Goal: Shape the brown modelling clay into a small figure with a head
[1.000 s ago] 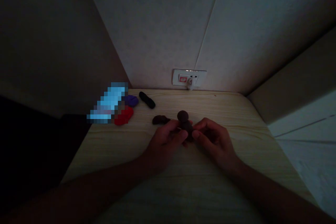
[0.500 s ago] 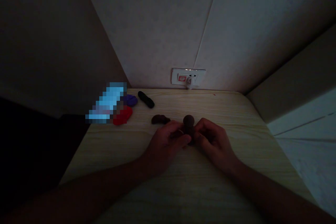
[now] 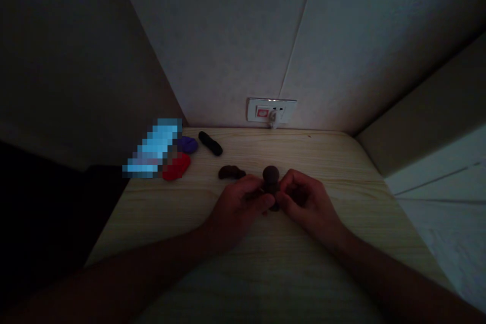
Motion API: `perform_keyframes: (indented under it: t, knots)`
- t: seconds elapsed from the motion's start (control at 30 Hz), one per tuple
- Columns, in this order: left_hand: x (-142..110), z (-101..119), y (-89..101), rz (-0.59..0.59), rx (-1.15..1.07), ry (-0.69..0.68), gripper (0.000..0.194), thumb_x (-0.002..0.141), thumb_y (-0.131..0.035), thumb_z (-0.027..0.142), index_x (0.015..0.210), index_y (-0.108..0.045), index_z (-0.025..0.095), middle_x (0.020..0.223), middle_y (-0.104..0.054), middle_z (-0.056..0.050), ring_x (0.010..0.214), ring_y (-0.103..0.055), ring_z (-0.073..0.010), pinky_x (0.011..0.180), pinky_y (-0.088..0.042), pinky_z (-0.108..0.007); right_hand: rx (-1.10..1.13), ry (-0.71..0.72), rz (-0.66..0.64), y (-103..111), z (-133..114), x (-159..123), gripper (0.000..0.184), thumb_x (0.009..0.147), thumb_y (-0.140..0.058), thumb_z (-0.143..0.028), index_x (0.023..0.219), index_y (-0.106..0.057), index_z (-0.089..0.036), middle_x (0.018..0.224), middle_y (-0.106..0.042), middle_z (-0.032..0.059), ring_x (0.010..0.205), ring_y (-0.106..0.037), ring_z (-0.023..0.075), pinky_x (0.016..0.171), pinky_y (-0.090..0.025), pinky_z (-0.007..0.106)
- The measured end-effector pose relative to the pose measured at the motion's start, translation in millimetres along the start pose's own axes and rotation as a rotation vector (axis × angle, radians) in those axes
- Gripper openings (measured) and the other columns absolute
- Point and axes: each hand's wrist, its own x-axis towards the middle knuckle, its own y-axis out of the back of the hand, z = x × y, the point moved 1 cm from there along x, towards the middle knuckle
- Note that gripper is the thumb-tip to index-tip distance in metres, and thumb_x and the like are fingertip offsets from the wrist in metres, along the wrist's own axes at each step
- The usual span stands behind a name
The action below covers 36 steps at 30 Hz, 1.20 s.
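Between hands (image 3: 237, 208), half-hidden dark figure (image 3: 271, 175)

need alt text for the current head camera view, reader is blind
Two bare hands, the left hand and the right hand, hold a dark brown figure with a round top over a pale wooden table in dim light. To the left lie brown, black, purple and red lumps.

no legible txt or nos., red sq. (image 3: 262, 113) w/ unclear mark on wall socket (image 3: 290, 110), pixelated blue patch (image 3: 158, 143) unreadable
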Motion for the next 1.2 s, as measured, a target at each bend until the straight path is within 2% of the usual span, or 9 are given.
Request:
perform_keyframes:
  t: [0.3,0.53,0.73,0.87,0.97,1.2]
  knots:
    - [0.9,1.4,0.4,-0.034,-0.021,0.0,0.018,0.092,-0.068,0.033,0.089,-0.073,0.016,0.084,-0.063,-0.003,0.076,-0.06,-0.0166,0.069,-0.048,-0.029,0.048,-0.008,-0.065,0.5,-3.2,1.1,0.038,0.078,-0.086,-0.039,0.073,-0.052,-0.024,0.068,-0.067,-0.0018,0.062,-0.067,0.0159,0.059,-0.053,0.027]
    - [0.4,3.8,2.5,-0.081,0.055,-0.053,0.023,0.098,-0.06,0.034,0.089,-0.072,0.016,0.085,-0.062,-0.003,0.085,-0.058,-0.0193,0.079,-0.045,-0.032,0.036,-0.021,-0.061,1.1,-5.0,-0.3,0.037,0.082,-0.082,-0.045,0.076,-0.052,-0.023,0.069,-0.061,-0.0028,0.062,-0.063,0.0157,0.058,-0.052,0.028]
    - [0.5,2.2,3.1,-0.099,0.13,-0.089,0.023,0.1,-0.059,0.033,0.09,-0.072,0.018,0.086,-0.06,-0.003,0.084,-0.057,-0.0188,0.078,-0.044,-0.031,0.004,-0.023,-0.016,0.1,0.1,0.2,0.034,0.079,-0.084,-0.039,0.073,-0.054,-0.023,0.065,-0.057,-0.004,0.058,-0.058,0.0139,0.055,-0.048,0.026]
    - [-0.4,2.3,2.1,-0.082,0.157,-0.091,0.023,0.099,-0.059,0.032,0.084,-0.071,0.018,0.086,-0.06,-0.003,0.086,-0.058,-0.0199,0.079,-0.045,-0.031,-0.039,-0.019,-0.027,0.0,1.5,1.1,0.032,0.078,-0.081,-0.034,0.072,-0.052,-0.023,0.067,-0.057,-0.0029,0.062,-0.056,0.0144,0.056,-0.047,0.026]
    - [-1.9,2.2,2.0,-0.07,0.171,-0.079,0.021,0.099,-0.06,0.03,0.088,-0.072,0.018,0.091,-0.063,-0.004,0.091,-0.059,-0.0211,0.082,-0.045,-0.032,-0.068,-0.025,-0.036,0.2,0.8,1.4,0.029,0.075,-0.078,-0.029,0.072,-0.049,-0.023,0.069,-0.053,-0.0033,0.063,-0.051,0.0136,0.056,-0.044,0.025]
    - [-1.2,2.3,2.0,-0.076,0.097,-0.072,0.022,0.1,-0.059,0.032,0.092,-0.073,0.018,0.088,-0.062,-0.003,0.086,-0.059,-0.0191,0.078,-0.045,-0.03,0.043,-0.037,-0.092,-0.2,-1.5,-0.8,0.026,0.076,-0.075,-0.022,0.076,-0.049,-0.024,0.075,-0.057,-0.0023,0.069,-0.056,0.0153,0.063,-0.049,0.028]
